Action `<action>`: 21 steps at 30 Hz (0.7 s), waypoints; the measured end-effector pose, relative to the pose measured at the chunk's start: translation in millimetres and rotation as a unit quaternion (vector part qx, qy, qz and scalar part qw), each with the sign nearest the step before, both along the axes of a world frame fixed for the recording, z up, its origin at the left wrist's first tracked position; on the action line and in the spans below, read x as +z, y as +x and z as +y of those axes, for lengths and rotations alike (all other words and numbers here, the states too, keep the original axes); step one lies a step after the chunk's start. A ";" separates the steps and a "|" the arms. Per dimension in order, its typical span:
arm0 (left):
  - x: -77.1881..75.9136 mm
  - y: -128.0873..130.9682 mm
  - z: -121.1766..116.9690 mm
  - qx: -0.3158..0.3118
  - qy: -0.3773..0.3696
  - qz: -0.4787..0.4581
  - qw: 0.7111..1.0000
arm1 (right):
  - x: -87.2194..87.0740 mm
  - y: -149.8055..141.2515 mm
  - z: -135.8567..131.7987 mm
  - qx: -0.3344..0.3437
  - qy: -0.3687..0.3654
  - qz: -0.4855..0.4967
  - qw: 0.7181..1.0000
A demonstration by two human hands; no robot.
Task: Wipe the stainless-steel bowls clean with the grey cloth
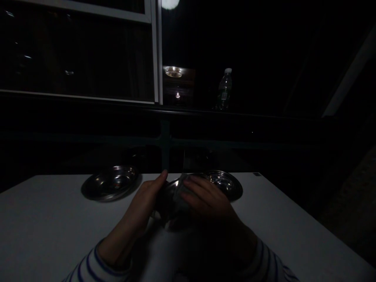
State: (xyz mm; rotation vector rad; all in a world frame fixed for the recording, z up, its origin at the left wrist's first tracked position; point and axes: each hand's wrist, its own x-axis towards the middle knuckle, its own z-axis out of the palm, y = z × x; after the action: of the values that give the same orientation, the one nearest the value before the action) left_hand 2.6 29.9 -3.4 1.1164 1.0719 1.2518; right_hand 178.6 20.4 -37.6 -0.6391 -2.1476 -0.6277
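Observation:
A shiny metal dish [165, 199] is held tilted above the table, in the middle of the view. My left hand [144, 200] grips its left side, thumb up along the rim and the other fingers mostly hidden behind. Against the dish's inner face, my right hand [210, 197] presses a greyish cloth [179, 192], fingers bent over it. Deep shadow hides the lower part of the dish and much of the right palm. Another round metal dish [110, 185] lies left of my hands. Behind my right hand sits a further metal dish [226, 185], partly covered by it.
The white table [44, 223] carries the dishes, and a small dark label [257, 174] marks its far right corner. Beyond it, a clear plastic bottle [225, 92] stands on a dark ledge [188, 111]. A white-framed window [157, 51] rises at the back left. The room is very dim.

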 end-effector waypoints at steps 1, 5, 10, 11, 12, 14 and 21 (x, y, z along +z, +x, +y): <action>1.2 -1.6 0.6 -0.008 -0.004 -0.009 1.000 | 2.2 5.9 1.5 -0.004 -0.014 0.018 1.000; 3.2 -3.4 1.4 -0.026 -0.004 -0.037 0.999 | 6.4 12.8 3.2 -0.022 -0.013 0.032 0.999; -4.1 3.3 0.3 -0.035 0.008 -0.037 0.999 | 1.1 -15.1 -8.1 -0.018 0.024 -0.015 0.999; -5.2 3.8 0.5 -0.033 0.012 -0.037 0.999 | 0.5 -17.2 -8.9 -0.013 0.021 -0.024 0.999; -5.7 3.7 0.8 -0.031 0.014 -0.037 0.999 | 0.4 -16.5 -8.6 -0.009 0.019 -0.027 0.999; -4.6 2.1 1.7 -0.027 0.010 -0.032 0.999 | 1.4 -8.0 -4.5 -0.005 0.011 -0.007 1.000; -0.5 -1.0 3.4 -0.036 0.010 -0.033 0.999 | 2.8 6.3 3.1 -0.023 -0.031 0.043 0.998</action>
State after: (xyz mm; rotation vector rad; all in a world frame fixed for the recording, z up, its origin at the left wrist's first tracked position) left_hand 1.6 33.4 -3.9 1.1114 0.9636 1.2362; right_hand 185.0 23.5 -34.8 -0.7385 -2.0834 -0.5495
